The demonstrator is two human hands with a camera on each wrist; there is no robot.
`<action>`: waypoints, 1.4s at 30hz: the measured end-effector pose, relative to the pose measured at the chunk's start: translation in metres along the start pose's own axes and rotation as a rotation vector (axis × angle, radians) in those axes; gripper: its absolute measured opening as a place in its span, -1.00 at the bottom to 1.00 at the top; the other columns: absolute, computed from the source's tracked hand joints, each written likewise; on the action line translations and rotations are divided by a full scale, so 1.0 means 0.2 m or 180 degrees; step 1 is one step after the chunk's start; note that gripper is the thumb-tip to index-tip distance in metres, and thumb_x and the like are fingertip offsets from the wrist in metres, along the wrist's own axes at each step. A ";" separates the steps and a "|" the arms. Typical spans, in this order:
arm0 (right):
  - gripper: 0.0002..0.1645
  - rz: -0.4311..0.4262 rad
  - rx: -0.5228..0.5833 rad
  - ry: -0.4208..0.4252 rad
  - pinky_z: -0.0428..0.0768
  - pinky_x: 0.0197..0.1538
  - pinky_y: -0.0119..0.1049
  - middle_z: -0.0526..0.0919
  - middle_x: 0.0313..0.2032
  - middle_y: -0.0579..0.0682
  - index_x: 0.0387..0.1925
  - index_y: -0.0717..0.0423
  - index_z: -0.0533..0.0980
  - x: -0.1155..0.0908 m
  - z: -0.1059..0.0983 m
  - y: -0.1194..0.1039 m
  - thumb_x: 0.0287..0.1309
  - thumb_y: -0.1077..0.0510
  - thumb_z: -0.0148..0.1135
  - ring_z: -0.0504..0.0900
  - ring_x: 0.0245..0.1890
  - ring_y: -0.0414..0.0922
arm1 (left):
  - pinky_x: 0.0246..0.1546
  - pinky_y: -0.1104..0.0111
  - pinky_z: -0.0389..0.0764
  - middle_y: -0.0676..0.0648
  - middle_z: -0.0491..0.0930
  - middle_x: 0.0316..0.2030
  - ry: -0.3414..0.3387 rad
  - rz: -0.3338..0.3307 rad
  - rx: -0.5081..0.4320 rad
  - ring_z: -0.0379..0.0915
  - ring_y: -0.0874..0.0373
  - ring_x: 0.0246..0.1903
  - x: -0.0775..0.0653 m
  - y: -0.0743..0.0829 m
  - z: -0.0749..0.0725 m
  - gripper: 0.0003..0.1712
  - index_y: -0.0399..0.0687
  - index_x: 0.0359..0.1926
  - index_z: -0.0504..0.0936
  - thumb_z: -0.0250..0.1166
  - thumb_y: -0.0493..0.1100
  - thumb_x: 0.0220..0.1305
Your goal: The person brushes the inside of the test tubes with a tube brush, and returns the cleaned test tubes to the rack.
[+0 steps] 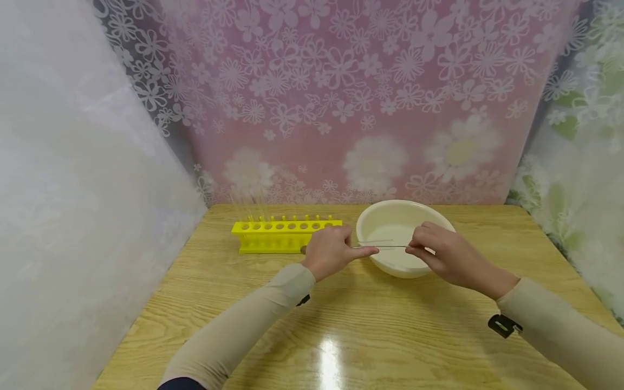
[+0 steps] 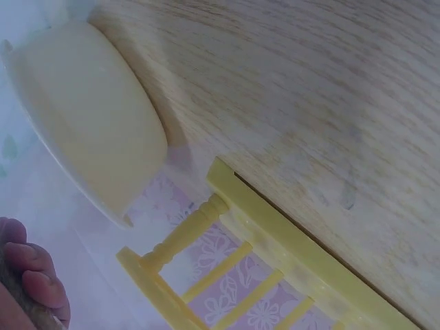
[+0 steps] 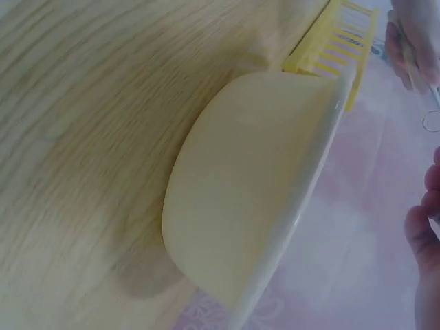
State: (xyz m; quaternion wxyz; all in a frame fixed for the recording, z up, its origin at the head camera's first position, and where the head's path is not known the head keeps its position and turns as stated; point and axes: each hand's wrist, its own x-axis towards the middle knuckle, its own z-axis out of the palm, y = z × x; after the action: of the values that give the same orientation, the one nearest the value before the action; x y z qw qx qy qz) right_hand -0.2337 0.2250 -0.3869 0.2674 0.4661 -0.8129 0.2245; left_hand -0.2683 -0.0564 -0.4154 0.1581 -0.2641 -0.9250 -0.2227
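Observation:
In the head view my left hand [image 1: 331, 250] grips a test-tube brush [image 1: 304, 249] by its bristled part, thumb stretched along the wire. The brush's brownish bristles [image 2: 26, 299] show inside the curled fingers in the left wrist view. Its thin wire handle runs right, over the cream bowl [image 1: 405, 271], to my right hand [image 1: 446, 254], whose thumb and fingertips pinch near the wire's end. A small wire ring [image 3: 432, 122] appears between the hands in the right wrist view. Thin clear glass [image 1: 377, 241] shows behind the wire, within the bowl's outline.
A yellow test-tube rack [image 1: 273, 230] stands left of the bowl, with several clear glass tubes [image 1: 249, 208] upright at its left end. Both are toward the back of the wooden table [image 1: 390, 330]. A pink flowered curtain [image 1: 312, 146] hangs behind.

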 end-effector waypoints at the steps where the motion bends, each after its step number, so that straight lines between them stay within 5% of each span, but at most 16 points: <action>1: -0.64 0.0169 0.0177 -0.0056 0.31 -0.36 -0.55 0.46 -0.42 -0.31 -0.37 -0.13 0.48 0.00 0.00 0.00 0.08 0.35 0.46 0.29 -0.44 -0.41 | -0.78 0.43 0.12 0.13 0.30 -0.77 0.0016 0.0012 0.0007 0.15 0.27 -0.81 0.00 0.00 0.00 -0.27 0.14 -0.64 0.36 0.22 0.63 0.05; 6: -0.76 0.1361 0.1473 -0.0443 0.31 -0.50 -0.32 0.32 -0.59 -0.17 -0.42 -0.02 0.43 -0.01 -0.02 -0.01 0.38 0.26 0.22 0.21 -0.64 -0.21 | -0.78 0.44 0.14 0.16 0.33 -0.75 0.0080 0.0061 0.0015 0.18 0.30 -0.80 0.01 0.02 -0.01 -0.31 0.16 -0.62 0.39 0.24 0.62 0.04; 11: -0.62 0.2523 0.3073 -0.0618 0.24 -0.45 -0.07 0.28 -0.57 -0.03 -0.44 0.21 0.33 0.00 -0.03 0.01 0.53 0.09 0.03 0.12 -0.60 0.08 | -0.79 0.44 0.22 0.21 0.36 -0.74 0.0149 0.0148 0.0049 0.23 0.34 -0.79 0.02 0.04 -0.01 -0.35 0.19 -0.60 0.42 0.27 0.60 0.04; 14: -0.59 0.2830 0.3323 -0.0595 0.23 -0.45 -0.07 0.32 -0.55 -0.06 -0.43 0.23 0.34 0.00 -0.02 0.01 0.52 0.05 0.05 0.10 -0.60 0.07 | -0.78 0.43 0.25 0.24 0.38 -0.72 0.0162 0.0180 0.0009 0.26 0.36 -0.78 0.02 0.04 -0.01 -0.37 0.18 -0.53 0.53 0.28 0.59 0.05; 17: -0.63 0.2525 0.2580 -0.0549 0.31 -0.52 -0.17 0.36 -0.58 -0.06 -0.40 0.23 0.42 -0.02 0.00 0.01 0.50 0.05 0.10 0.19 -0.66 -0.03 | -0.76 0.43 0.25 0.23 0.38 -0.71 0.0139 0.0170 -0.0043 0.26 0.36 -0.76 0.02 0.04 0.00 -0.35 0.15 -0.48 0.59 0.25 0.61 0.06; 23: -0.92 0.0723 0.0166 -0.0109 0.41 -0.41 -0.43 0.53 -0.43 -0.20 -0.27 -0.01 0.57 -0.06 0.03 0.01 0.31 0.12 0.34 0.41 -0.47 -0.30 | -0.74 0.41 0.24 0.18 0.37 -0.71 0.0015 -0.0005 -0.0097 0.28 0.30 -0.74 0.01 0.02 0.00 -0.30 0.15 -0.58 0.44 0.21 0.65 0.04; 27: -0.76 -0.0331 -0.0617 0.0208 0.48 -0.35 -0.41 0.56 -0.37 -0.15 -0.31 0.07 0.57 -0.06 0.03 0.02 0.47 0.04 0.16 0.48 -0.37 -0.24 | -0.72 0.38 0.29 0.19 0.40 -0.70 -0.0045 -0.0040 -0.0091 0.32 0.31 -0.72 0.02 0.02 0.00 -0.29 0.17 -0.56 0.46 0.19 0.67 0.02; 30: -0.57 -0.0673 -0.0846 0.0317 0.48 -0.40 -0.39 0.56 -0.39 -0.14 -0.36 0.09 0.57 -0.06 0.04 0.03 0.58 -0.01 -0.06 0.46 -0.41 -0.24 | -0.71 0.38 0.32 0.20 0.42 -0.70 -0.0077 -0.0027 -0.0080 0.33 0.32 -0.72 0.02 0.02 0.00 -0.29 0.18 -0.55 0.49 0.18 0.68 0.02; 34: -0.54 -0.0567 -0.0737 0.0239 0.40 -0.41 -0.47 0.52 -0.43 -0.21 -0.40 0.03 0.54 -0.06 0.03 0.02 0.59 -0.06 -0.09 0.36 -0.44 -0.31 | -0.71 0.38 0.30 0.19 0.41 -0.71 -0.0090 -0.0004 -0.0052 0.32 0.31 -0.72 0.02 0.03 -0.01 -0.29 0.16 -0.56 0.49 0.19 0.67 0.04; 36: -0.69 -0.0303 -0.0483 0.0116 0.34 -0.39 -0.53 0.49 -0.44 -0.24 -0.40 0.00 0.52 -0.07 0.03 0.01 0.51 0.01 0.09 0.30 -0.43 -0.38 | -0.72 0.39 0.27 0.18 0.40 -0.72 -0.0077 0.0002 -0.0029 0.31 0.30 -0.73 0.02 0.03 -0.01 -0.29 0.15 -0.57 0.47 0.21 0.65 0.04; 39: -0.81 0.0417 0.0251 -0.0107 0.31 -0.43 -0.52 0.43 -0.50 -0.27 -0.41 -0.03 0.50 -0.07 0.03 0.00 0.36 0.18 0.27 0.24 -0.51 -0.40 | -0.74 0.41 0.21 0.17 0.37 -0.73 -0.0017 0.0044 0.0037 0.27 0.30 -0.75 0.01 0.04 -0.02 -0.30 0.15 -0.60 0.44 0.24 0.63 0.04; 42: -0.78 0.1279 0.1263 -0.0296 0.31 -0.51 -0.37 0.33 -0.61 -0.16 -0.44 0.11 0.45 -0.07 0.03 -0.01 0.35 0.28 0.25 0.20 -0.64 -0.26 | -0.76 0.42 0.16 0.18 0.36 -0.74 0.0030 0.0082 0.0098 0.24 0.31 -0.76 0.01 0.04 -0.02 -0.31 0.17 -0.61 0.43 0.25 0.63 0.03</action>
State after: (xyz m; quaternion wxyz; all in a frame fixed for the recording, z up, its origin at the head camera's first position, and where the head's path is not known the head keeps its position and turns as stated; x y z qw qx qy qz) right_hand -0.2272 0.2303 -0.4005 0.0835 0.3487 -0.8405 0.4061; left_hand -0.2650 -0.0508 -0.4086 0.1694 -0.2725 -0.9241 -0.2077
